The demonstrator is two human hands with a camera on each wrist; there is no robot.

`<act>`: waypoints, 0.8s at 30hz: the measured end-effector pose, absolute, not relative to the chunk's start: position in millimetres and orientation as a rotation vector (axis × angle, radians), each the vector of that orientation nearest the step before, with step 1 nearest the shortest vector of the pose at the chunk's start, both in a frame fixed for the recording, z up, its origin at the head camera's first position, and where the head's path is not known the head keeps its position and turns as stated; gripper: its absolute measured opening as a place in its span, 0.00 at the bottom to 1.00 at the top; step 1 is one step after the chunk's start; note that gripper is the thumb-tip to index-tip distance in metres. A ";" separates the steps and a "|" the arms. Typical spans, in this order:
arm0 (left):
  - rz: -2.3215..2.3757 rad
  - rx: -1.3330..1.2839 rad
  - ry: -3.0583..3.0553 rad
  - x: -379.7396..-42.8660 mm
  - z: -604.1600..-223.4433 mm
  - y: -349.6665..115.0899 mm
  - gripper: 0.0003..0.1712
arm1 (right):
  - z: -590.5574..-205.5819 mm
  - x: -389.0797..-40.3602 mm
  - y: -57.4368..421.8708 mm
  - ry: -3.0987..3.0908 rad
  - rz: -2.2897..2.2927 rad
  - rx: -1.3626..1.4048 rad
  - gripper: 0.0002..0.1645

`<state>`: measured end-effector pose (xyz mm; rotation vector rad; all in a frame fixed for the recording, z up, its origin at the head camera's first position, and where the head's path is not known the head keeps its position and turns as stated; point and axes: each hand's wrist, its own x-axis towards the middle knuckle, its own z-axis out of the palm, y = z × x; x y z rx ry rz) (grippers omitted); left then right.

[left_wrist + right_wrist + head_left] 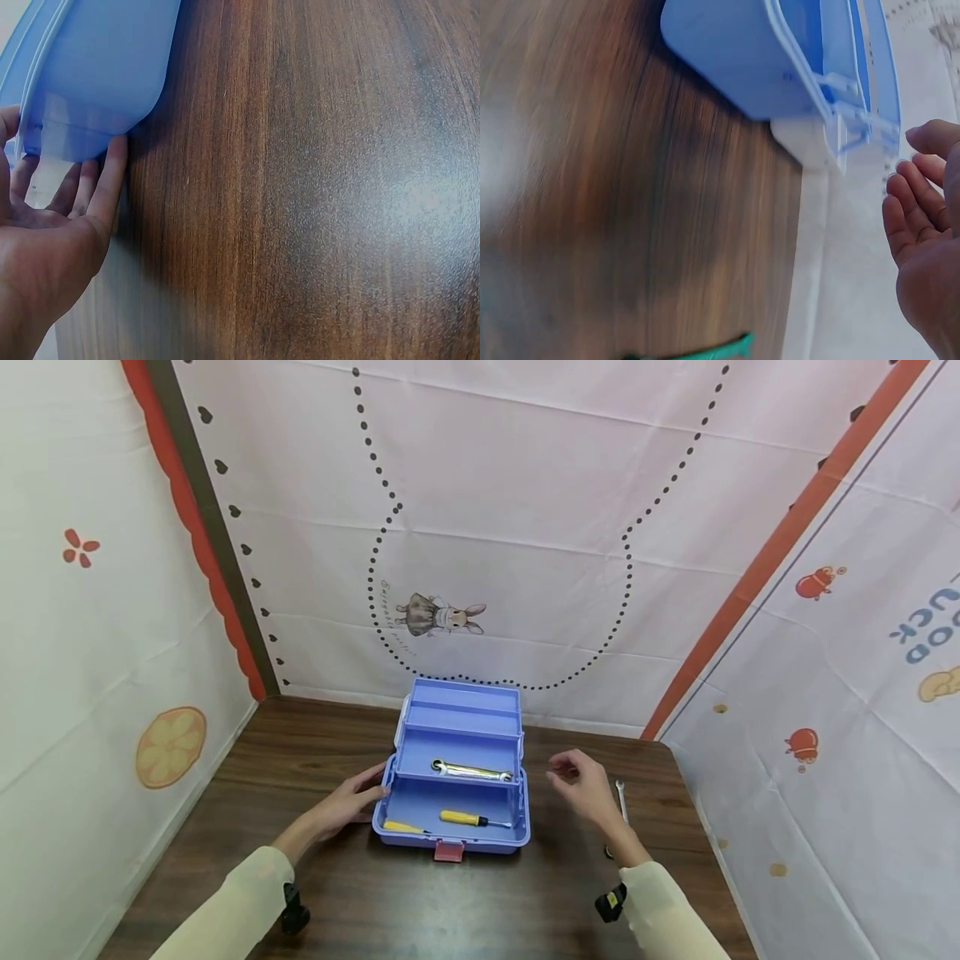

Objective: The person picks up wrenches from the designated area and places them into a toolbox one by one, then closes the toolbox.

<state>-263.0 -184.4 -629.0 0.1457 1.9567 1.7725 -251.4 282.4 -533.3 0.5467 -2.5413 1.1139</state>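
Thumb at the rim and fingers against the outer wall, the person's left hand [348, 802] grips the left side of a blue toolbox [487, 847], while the right hand [587, 785] holds nothing, its fingers loosely bent just off the box's right side. From where I stand, the toolbox sits on the dark wooden table [337, 902], near the back edge, its lid [461, 695] raised and a pink latch [448, 852] hanging at the front. Across the upper tray [457, 746] lies a shiny wrench [472, 772], yellowish along the shank and silver at the ends. Below it, on the floor of the box, I can see a screwdriver [461, 817] with a yellow and black handle, its shaft pointing right, and toward the front left corner another yellow-handled tool [402, 827], partly hidden by the front wall. Out on the table, to the right of the right hand, rests a second wrench [622, 797], the forearm covering part of it. Both arms wear cream sleeves [667, 906], with a small black device [611, 902] at each wrist. Behind the table hangs a pale cloth printed with a rabbit [438, 615] in a skirt.
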 end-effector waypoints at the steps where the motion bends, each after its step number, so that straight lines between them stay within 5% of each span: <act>1: 1.771 0.145 1.958 -262.5 -629.2 -183.9 0.41 | -533.7 -249.1 288.7 -2.545 1.115 0.529 0.13; 24: 1.762 0.147 1.987 -262.4 -631.5 -183.3 0.42 | -574.2 -210.0 386.0 -2.627 1.176 -0.068 0.17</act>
